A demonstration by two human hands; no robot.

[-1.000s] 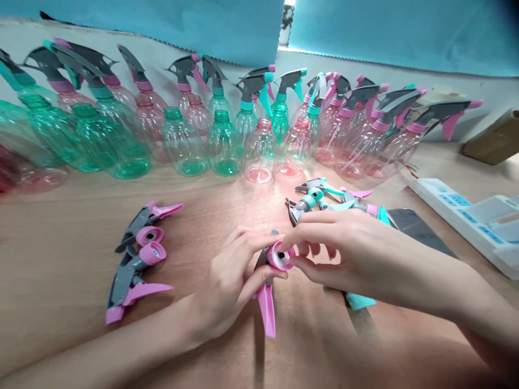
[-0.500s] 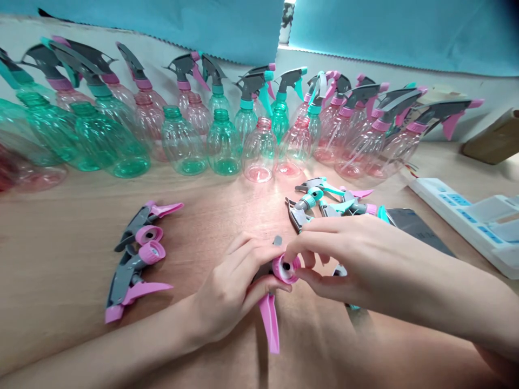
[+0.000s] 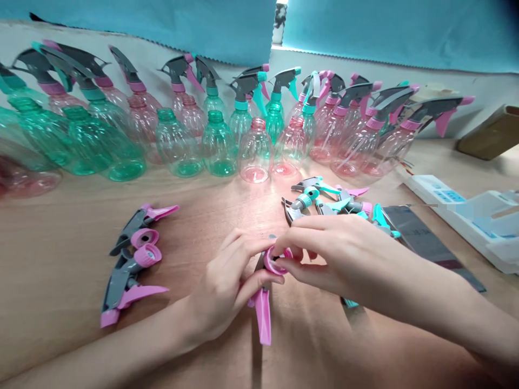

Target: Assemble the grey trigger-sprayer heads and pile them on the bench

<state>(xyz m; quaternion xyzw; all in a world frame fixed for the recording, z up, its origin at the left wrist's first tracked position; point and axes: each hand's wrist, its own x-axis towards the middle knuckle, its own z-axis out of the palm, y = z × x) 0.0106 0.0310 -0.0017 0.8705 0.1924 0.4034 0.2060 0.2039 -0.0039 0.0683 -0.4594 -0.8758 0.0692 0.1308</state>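
Observation:
My left hand [image 3: 222, 278] is wrapped round a grey and pink trigger spray head [image 3: 264, 317], its pink trigger pointing toward me and its pink collar facing up and right. The thumb and fingertips of my right hand [image 3: 338, 251] are pinched together inside the collar's mouth; whatever they hold there is too small or hidden to make out. To the left lie two more spray heads in pink and grey, a far one [image 3: 132, 229] and a near one [image 3: 117, 283]. Beyond my right hand is a pile of turquoise and pink spray heads [image 3: 302, 201], partly covered by it.
Open-necked green bottles [image 3: 221, 143] and pink bottles [image 3: 255, 151] stand in a row across the back. Behind them are several bottles with spray heads fitted [image 3: 284, 81]. A dark flat object [image 3: 425, 237], a white tray [image 3: 462, 216] and a brown box [image 3: 488, 132] are at right.
My right fingertips have moved left from the collar's rim into its mouth. The whole view has shifted slightly. My left hand keeps its hold on the spray head.

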